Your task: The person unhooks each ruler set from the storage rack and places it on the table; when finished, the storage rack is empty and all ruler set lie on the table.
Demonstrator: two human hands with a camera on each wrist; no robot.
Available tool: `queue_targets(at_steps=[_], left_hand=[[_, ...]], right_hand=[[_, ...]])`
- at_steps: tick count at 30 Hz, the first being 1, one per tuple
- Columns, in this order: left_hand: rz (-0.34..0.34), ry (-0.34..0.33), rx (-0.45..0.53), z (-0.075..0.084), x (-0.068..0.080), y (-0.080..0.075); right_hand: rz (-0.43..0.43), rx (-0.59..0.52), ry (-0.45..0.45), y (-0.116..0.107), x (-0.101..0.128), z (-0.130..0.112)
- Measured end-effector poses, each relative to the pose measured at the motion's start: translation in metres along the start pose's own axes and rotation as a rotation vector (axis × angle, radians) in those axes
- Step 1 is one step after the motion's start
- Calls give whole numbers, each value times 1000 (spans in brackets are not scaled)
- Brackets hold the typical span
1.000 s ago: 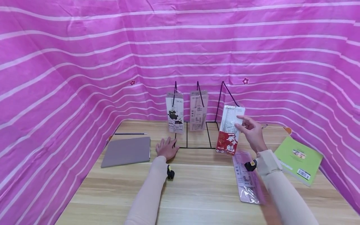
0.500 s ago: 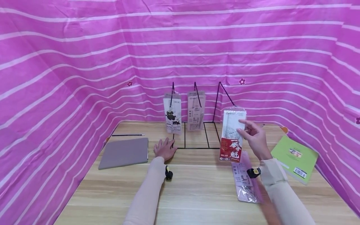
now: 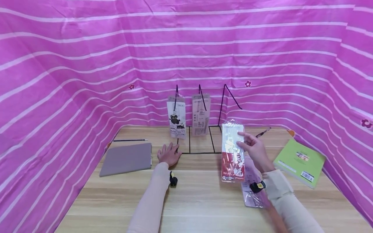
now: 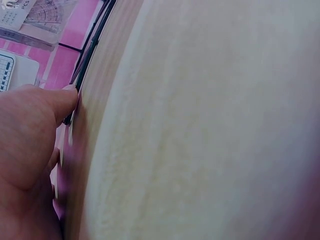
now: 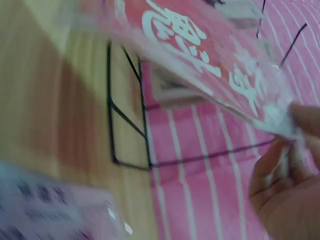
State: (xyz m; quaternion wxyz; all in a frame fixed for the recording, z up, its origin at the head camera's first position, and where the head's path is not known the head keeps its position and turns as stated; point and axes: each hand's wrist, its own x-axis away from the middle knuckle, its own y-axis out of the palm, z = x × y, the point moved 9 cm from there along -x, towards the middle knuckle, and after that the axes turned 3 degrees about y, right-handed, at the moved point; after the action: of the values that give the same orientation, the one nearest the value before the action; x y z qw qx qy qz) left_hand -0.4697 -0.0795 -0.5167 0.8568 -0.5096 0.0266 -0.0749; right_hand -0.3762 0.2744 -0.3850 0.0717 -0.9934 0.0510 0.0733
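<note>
My right hand pinches the right edge of a ruler set pack, white above with a red lower part, in clear plastic. The pack is off the wire display rack, in front of its right hook. My left hand rests spread at the rack's front left corner; in the left wrist view its thumb touches the black wire. On the left hook hangs a white ruler set pack with black cats, and on the middle hook a pale pink ruler pack.
Another pink ruler pack lies on the wooden table, partly under my right forearm. A grey notebook and a pencil lie at left. At right are a green book and a dark pen. Pink striped cloth encloses the table.
My right hand has drawn the red and white ruler pack off the right hook, then down and toward me. The left hand keeps its place at the rack. The view has shifted slightly.
</note>
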Motion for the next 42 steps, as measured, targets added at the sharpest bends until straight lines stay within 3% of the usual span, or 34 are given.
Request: queue_targets(at_steps=[6, 13, 18, 28, 33, 42], left_hand=[[13, 5, 5, 3, 1, -6], [8, 0, 13, 1, 2, -4], [6, 5, 11, 0, 1, -4], [-12, -1, 10, 1, 2, -3], [-9, 1, -9, -1, 0, -1], [-13, -3, 5, 5, 6, -6]], right_hand=[[-120, 129, 259, 17, 9, 38], [-215, 224, 343, 25, 25, 72], [-226, 241, 356, 27, 30, 87], [-227, 548, 205, 30, 27, 76], [-224, 681, 176, 32, 27, 76], [-214, 687, 181, 32, 12, 66]])
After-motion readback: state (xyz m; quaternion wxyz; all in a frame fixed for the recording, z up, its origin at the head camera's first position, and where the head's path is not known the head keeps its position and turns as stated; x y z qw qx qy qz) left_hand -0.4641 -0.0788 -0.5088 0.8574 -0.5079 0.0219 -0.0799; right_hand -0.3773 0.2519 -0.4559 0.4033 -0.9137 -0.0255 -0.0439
